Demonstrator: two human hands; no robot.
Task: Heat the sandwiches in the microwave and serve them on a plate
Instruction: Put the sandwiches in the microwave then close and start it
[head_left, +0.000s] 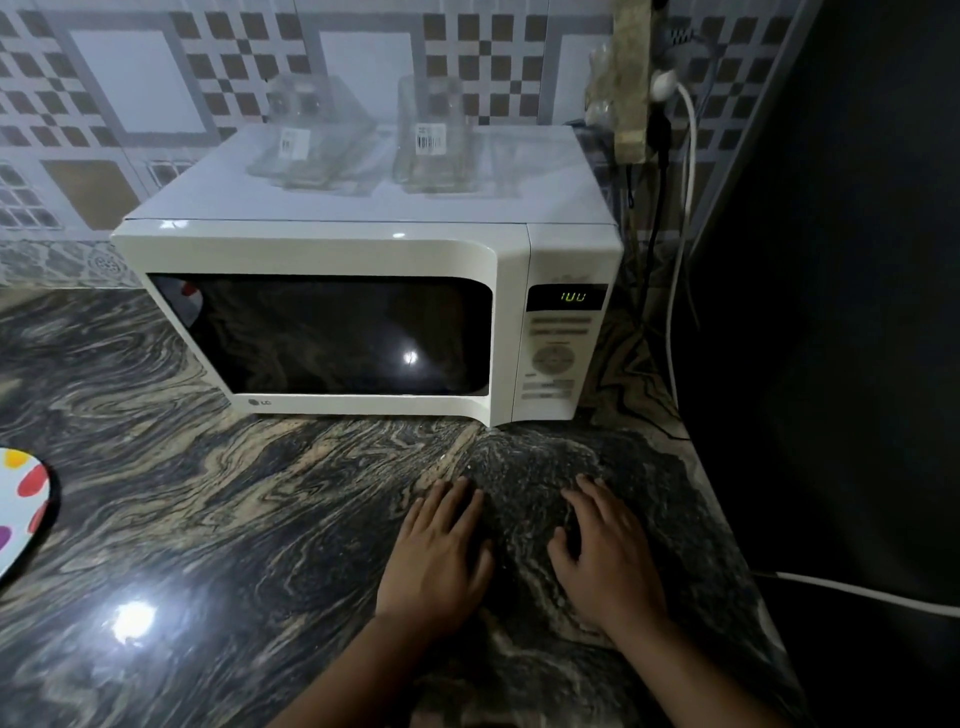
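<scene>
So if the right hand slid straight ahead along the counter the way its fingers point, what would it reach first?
Probably the white microwave, near its control panel. The right hand lies flat on the dark marbled stone counter, fingers aimed slightly leftward, bare counter between; depth is uncertain.

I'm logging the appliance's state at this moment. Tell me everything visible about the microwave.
The microwave is a glossy white box standing on the marbled stone counter against the tiled wall. Its door is closed; the dark window shows only reflections. The control panel on the right has a lit green display, blurred buttons and a round dial pad. Two clear glass containers with labels sit on top. Neither hand touches it.
</scene>
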